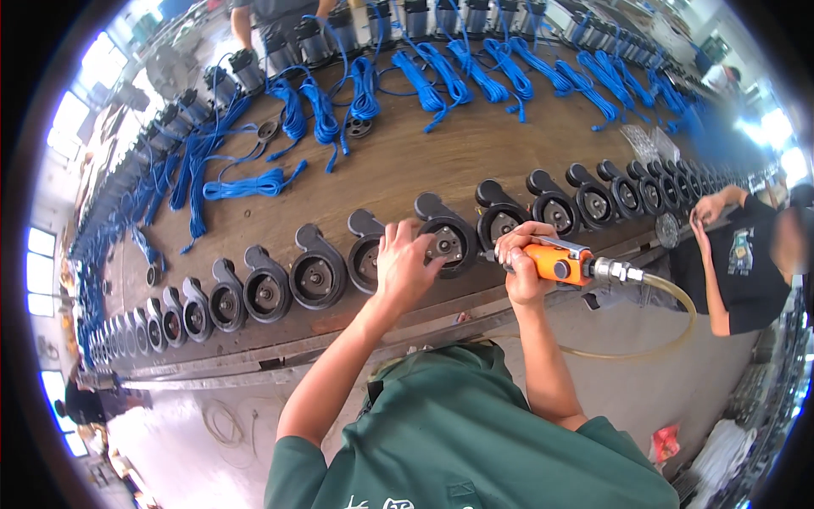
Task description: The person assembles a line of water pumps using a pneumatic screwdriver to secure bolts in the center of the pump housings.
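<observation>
Right now the black pump housing (pixel 448 243) being worked on sits on the wooden bench (pixel 398 170) directly under the fingertips of the left hand (pixel 404 265), and just to the left of the right hand (pixel 521 263). It is one in a long curved row of similar black housings (pixel 315 273) running away on both sides of the hands. The left hand lies flat against the housing's near edge, fingers loosely spread and stretched forward, thumb reaching toward the metal centre of the part; it pins rather than grips. The right hand is wrapped tight in a fist around the orange pneumatic screwdriver (pixel 555 261), whose tip points left and meets the housing's face. A clear air hose (pixel 670 327) loops from the tool's rear fitting, down to the right of that hand. Beyond the hands, further across the bench, lie bundles of coiled blue cable (pixel 246 184). Off to the right of the tool, another person's hand (pixel 708 208) is at the bench edge.
</observation>
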The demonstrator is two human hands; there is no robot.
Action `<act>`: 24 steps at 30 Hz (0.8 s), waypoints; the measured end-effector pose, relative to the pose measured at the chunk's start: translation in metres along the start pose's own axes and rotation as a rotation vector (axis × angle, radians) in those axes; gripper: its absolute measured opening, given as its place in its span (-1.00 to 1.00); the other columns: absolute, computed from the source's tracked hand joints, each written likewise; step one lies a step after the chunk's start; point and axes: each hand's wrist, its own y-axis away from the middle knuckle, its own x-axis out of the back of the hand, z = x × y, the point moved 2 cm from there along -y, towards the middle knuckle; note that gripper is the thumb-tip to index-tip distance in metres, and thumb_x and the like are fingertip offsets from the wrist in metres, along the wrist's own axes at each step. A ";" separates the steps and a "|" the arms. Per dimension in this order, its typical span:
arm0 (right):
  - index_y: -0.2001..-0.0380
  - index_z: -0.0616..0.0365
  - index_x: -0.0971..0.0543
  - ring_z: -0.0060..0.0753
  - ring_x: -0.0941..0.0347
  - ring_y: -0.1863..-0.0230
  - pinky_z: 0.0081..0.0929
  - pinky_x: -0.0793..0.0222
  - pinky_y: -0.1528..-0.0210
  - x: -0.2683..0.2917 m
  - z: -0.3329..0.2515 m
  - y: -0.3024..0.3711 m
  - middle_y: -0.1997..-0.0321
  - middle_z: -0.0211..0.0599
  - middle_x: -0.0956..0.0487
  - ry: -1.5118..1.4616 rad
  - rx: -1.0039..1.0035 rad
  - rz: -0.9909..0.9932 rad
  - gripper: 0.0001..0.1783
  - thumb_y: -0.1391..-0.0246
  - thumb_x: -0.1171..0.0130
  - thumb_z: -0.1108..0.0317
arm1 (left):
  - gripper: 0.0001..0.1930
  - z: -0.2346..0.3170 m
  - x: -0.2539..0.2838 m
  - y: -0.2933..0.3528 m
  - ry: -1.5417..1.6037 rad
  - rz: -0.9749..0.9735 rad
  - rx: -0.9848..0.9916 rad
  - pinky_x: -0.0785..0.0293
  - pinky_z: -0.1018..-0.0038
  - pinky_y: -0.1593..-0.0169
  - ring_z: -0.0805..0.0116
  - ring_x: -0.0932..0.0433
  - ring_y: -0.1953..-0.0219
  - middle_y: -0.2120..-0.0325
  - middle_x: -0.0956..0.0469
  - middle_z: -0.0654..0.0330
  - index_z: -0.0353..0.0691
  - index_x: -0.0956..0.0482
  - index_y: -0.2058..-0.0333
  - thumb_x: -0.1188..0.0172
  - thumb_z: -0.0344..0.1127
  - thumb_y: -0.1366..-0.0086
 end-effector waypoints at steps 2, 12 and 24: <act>0.26 0.27 -0.38 -0.53 -0.38 0.51 -0.52 -0.39 0.34 0.007 0.000 0.003 0.52 -0.36 -0.44 -0.007 -0.012 0.023 -0.79 0.03 -0.05 0.54 | -0.56 0.002 -0.006 -0.013 -0.113 -0.055 -0.057 -0.27 0.14 -0.19 -0.06 -0.30 -0.13 -0.09 -0.40 -0.06 -0.24 -0.66 0.14 -0.40 -0.16 0.00; 0.25 0.29 -0.33 -0.54 -0.32 0.58 -0.50 -0.38 0.38 0.015 0.019 -0.006 0.55 -0.33 -0.41 0.058 -0.054 0.097 -0.77 0.06 0.05 0.57 | -0.60 -0.005 -0.014 -0.014 -0.286 -0.125 -0.235 -0.22 0.08 -0.24 -0.18 -0.23 -0.20 -0.22 -0.28 -0.19 -0.09 -0.65 0.07 -0.33 -0.26 -0.06; 0.24 0.29 -0.37 -0.55 -0.34 0.57 -0.48 -0.39 0.36 0.002 0.049 -0.033 0.54 -0.34 -0.42 0.018 -0.061 0.057 -0.78 0.03 0.07 0.57 | -0.43 -0.011 -0.014 -0.022 -0.173 -0.112 -0.106 -0.18 0.05 -0.27 -0.19 -0.15 -0.27 -0.29 -0.18 -0.13 0.02 -0.66 0.04 -0.49 -0.09 0.11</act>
